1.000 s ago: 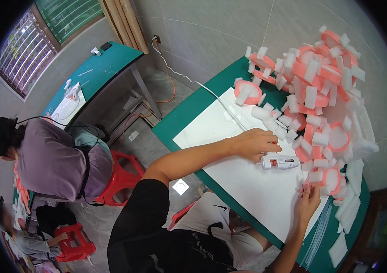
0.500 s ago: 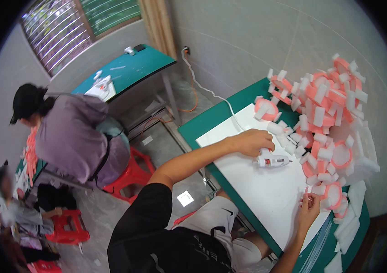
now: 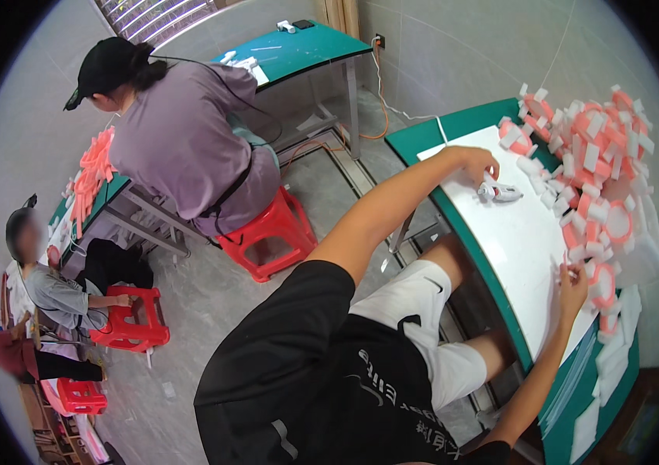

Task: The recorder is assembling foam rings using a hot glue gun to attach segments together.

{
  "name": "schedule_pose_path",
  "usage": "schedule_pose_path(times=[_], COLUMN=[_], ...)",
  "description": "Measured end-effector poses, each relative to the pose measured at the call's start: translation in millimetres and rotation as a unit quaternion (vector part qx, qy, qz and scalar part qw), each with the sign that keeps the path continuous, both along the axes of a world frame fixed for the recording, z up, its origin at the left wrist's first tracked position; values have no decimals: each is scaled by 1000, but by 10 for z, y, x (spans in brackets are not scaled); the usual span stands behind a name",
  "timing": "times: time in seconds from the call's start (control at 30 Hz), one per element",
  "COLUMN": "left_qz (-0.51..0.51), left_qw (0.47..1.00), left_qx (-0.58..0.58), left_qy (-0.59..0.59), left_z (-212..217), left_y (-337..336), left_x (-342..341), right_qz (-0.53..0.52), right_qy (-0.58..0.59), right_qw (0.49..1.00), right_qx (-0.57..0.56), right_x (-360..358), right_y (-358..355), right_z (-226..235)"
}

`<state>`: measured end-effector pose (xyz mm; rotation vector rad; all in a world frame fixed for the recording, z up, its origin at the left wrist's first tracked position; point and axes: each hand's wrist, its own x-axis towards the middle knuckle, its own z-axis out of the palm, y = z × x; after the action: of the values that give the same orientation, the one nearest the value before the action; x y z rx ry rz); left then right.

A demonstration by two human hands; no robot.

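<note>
On the white board [image 3: 504, 256], my left hand [image 3: 475, 163] is curled at the handle of a white glue gun [image 3: 502, 192], whose nozzle points right toward the pile. Part of the handle is hidden by my fingers. Farther down the board, my right hand [image 3: 573, 285] pinches a small pinkish piece [image 3: 564, 260], mostly covered by the fingertips. Beside that hand stands a pink foam ring [image 3: 602, 280] with white foam blocks around it. More such rings with blocks make a heaped pile [image 3: 597, 143] along the board's far side.
Loose white blocks [image 3: 550, 190] lie along the pile's near side. White foam sheets [image 3: 616, 349] and thin clear strips [image 3: 569, 380] lie by the green table's [image 3: 453, 213] lower end. A white cord [image 3: 414, 116] runs to the wall. At left, a person [image 3: 190, 139] sits on a red stool [image 3: 271, 236].
The view has swung left, showing more of the people there. My left hand and the glue gun have drawn back from the pile. My right hand stays by the foam ring, still pinching.
</note>
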<state>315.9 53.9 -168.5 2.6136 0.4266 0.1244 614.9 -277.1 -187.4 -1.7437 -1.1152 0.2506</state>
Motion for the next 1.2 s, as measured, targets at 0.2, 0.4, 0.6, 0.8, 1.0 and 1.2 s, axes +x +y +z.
schedule_pose_path(times=[0.2,0.4,0.6,0.8,1.0,1.2], left_qz=[31,84,219,371,357,323], left_qw=[994,958,848,832,913,910], left_qx=[66,85,189,129,-11,-252], left_qy=[-76,-262,-444,-391,-196,-56], left_z=[37,89,144,-1110,-3059,-4580], left_y=[-118,-264,-763,-1883,-2918,-3546], left_x=[-261,-761,-1982,-3113,-3833,-4487], right_qz=[-10,-38,-70,-28,35,-2], right_qy=[-102,-246,-184,-127,-298,-353], right_qw=[993,968,979,988,951,933], right_qx=[-62,-10,-53,-82,-70,-65], right_x=[77,-98,-151,-346,-572,-699], right_y=[95,-184,-555,-537,250,1766], right_z=[91,199,264,379,546,86])
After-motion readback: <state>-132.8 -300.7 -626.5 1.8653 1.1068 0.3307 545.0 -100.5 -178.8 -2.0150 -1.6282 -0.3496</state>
